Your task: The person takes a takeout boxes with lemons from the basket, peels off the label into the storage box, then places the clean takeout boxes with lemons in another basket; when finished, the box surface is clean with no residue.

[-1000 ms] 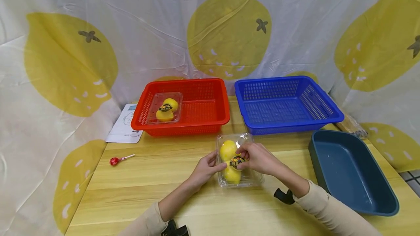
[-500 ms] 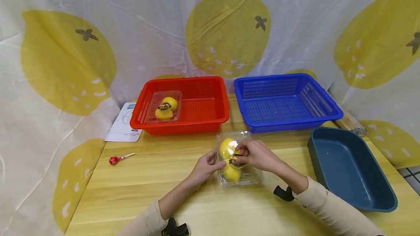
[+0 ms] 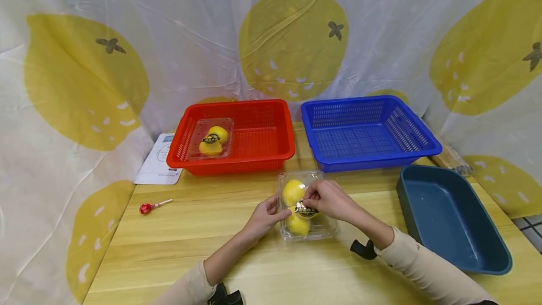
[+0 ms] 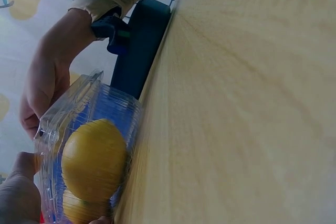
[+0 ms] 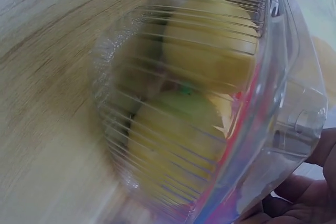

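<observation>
Head view: clear plastic clamshell box [image 3: 315, 230] with yellow lemons [image 3: 293, 193] inside, lying on the pale wooden surface [image 3: 203, 244], in front of a red plastic basket [image 3: 237, 160] and a blue plastic basket [image 3: 377, 158]. The left hand [image 3: 263, 219] grips its left edge, thumb on top, fingers down the side. The right hand [image 3: 332, 199] has thumb and forefinger closed in a pinch at the upper edge of a thin black-and-gold sticker [image 3: 306, 211] on the box's top. Sticker looks floppy, probably tacky; edge hold suits it.

Left wrist view: walls thin, ribbed. Likely light, springy, a bit slick; lemons carry most of the weight, look firm, could roll if tipped. Right fingers bend over the top.

Right wrist view: blurry, sticker contact hidden. Ribbed side, stiffer-looking rim. Best hold: both sides below the rim, or underneath; pressing mid-top would probably dent it.
</observation>
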`<action>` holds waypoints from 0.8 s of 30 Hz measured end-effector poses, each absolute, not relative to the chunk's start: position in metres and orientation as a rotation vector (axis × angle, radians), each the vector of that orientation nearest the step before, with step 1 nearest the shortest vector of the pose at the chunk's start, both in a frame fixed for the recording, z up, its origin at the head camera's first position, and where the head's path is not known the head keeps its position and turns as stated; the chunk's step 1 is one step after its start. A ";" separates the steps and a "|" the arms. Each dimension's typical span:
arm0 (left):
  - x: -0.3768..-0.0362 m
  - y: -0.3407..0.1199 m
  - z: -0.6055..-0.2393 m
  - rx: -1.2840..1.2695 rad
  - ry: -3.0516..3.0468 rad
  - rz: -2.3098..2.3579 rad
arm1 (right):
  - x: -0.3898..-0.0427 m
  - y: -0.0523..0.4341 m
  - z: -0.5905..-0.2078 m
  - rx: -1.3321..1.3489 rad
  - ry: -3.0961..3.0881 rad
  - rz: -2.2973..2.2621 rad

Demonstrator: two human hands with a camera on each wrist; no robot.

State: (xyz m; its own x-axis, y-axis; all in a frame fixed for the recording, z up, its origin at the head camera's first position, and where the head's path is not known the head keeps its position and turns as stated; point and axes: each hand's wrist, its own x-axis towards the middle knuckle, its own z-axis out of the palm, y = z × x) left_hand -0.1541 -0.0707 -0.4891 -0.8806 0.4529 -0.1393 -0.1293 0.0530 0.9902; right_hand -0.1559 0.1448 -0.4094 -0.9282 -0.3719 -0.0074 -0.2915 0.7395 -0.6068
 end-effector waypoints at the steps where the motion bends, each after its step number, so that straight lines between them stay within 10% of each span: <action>1: -0.154 -0.071 -0.490 0.320 1.928 1.875 | -0.156 0.145 -0.410 -0.532 2.803 -0.952; 24: -0.155 -0.072 -0.490 0.318 1.893 1.865 | -0.158 0.151 -0.406 -0.431 2.663 -1.076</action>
State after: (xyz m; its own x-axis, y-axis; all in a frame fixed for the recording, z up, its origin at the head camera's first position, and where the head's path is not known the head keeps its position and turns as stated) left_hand -0.1547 -0.0716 -0.4898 -0.8670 0.4717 -0.1604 -0.1532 0.0539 0.9867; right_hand -0.1579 0.1509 -0.4064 -0.9286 -0.3554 -0.1068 -0.1814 0.6859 -0.7047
